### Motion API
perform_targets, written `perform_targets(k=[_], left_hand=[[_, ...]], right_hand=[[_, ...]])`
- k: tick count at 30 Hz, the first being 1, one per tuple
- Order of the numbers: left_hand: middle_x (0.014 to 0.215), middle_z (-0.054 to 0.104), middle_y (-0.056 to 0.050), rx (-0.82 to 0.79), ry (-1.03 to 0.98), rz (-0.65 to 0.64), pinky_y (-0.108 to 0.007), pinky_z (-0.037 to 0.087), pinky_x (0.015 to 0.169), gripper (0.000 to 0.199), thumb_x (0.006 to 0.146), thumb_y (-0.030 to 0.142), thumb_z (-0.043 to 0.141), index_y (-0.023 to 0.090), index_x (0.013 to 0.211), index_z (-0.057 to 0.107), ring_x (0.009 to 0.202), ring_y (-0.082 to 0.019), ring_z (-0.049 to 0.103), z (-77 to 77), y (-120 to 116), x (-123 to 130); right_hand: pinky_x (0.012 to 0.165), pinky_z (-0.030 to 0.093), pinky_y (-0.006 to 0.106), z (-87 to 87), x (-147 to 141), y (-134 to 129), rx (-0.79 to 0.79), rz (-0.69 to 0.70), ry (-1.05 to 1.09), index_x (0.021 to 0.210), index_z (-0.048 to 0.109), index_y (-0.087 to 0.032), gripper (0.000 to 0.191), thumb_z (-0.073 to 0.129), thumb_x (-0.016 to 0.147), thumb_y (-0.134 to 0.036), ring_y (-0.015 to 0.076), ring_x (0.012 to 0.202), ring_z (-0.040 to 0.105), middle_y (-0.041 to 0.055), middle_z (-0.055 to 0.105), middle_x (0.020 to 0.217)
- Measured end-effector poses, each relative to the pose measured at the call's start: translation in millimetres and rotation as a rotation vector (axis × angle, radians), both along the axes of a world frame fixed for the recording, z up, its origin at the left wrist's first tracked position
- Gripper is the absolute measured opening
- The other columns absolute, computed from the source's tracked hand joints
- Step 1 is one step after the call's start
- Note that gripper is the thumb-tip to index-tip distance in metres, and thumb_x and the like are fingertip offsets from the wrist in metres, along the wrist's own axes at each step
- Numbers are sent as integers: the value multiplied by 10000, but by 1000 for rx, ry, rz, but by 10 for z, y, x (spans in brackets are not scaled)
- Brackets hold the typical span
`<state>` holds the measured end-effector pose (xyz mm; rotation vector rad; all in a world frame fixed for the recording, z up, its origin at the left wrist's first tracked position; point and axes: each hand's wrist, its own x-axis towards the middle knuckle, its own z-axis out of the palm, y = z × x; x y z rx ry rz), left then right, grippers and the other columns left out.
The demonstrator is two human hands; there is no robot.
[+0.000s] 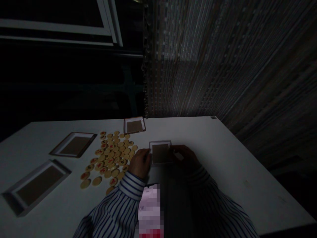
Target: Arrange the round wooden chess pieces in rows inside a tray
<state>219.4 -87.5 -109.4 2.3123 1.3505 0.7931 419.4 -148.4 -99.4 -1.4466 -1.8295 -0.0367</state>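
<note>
In front of me on the white table (237, 198) lies a small shallow box (160, 142), pale-rimmed with a brown bottom. Closed at its left edge is my left hand (140, 163), thumb and fingers gripping the rim. My right hand (185, 158), dark in shadow, pinches the opposite edge. Just left of my left hand spreads a loose heap of round wooden Chinese chess pieces (110, 161), some face up with red or black characters, others blank side up. Both sleeves are striped.
Another shallow box (141, 131) lies behind the pieces. Farther left are a brown-edged box (85, 135) and a longer open box (32, 211). A lit phone (148, 211) shows between my forearms. Behind the table hangs a string curtain (198, 66); the room is dim.
</note>
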Motion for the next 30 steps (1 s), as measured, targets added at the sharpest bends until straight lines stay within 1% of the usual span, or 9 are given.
perform_targets(k=[4,8,12,15,18,25,30], left_hand=[[953,624,-78,-7,-9,-27,-325,429,832,291,780,228,381,149,965,591,906,-180,554,-25,16,-2],[965,621,-106,-33,5,-23,-317,424,834,308,776,228,391,111,977,594,915,-188,554,-19,24,5],[980,617,-112,-54,19,-25,-305,418,844,322,776,220,390,97,1000,586,926,-186,552,-18,22,9],[985,616,-116,-64,25,-25,-311,423,838,331,780,216,382,91,1014,580,923,-189,555,-37,23,5],[983,619,-117,-73,38,-23,-319,431,829,331,778,218,384,100,1017,581,916,-193,561,-55,28,2],[967,623,-103,-70,34,-20,-317,439,805,324,781,222,381,131,1023,576,896,-186,568,-64,35,6],[979,620,-100,-94,65,-16,-314,429,816,331,796,235,365,127,1032,570,909,-186,563,-52,27,13]], right_hand=[[686,431,270,58,18,-22,-58,-44,-34,917,588,-196,194,523,736,-223,132,713,556,33,628,775],[663,423,263,132,52,-24,-119,-77,-106,902,593,-202,196,543,715,-230,126,671,548,21,622,747],[706,423,278,153,113,11,-98,-12,-150,865,592,-190,169,534,706,-202,142,751,538,35,627,830],[711,429,279,146,149,41,-105,56,-170,856,589,-174,163,526,707,-193,144,765,527,47,619,829],[696,432,278,152,155,58,-163,98,-203,846,594,-176,156,523,707,-181,142,743,524,47,614,804],[669,419,279,210,132,99,-307,111,-314,875,607,-188,183,524,713,-204,149,750,526,60,616,834],[665,407,269,308,83,145,-438,113,-415,847,620,-195,169,513,722,-237,153,757,540,51,628,815]])
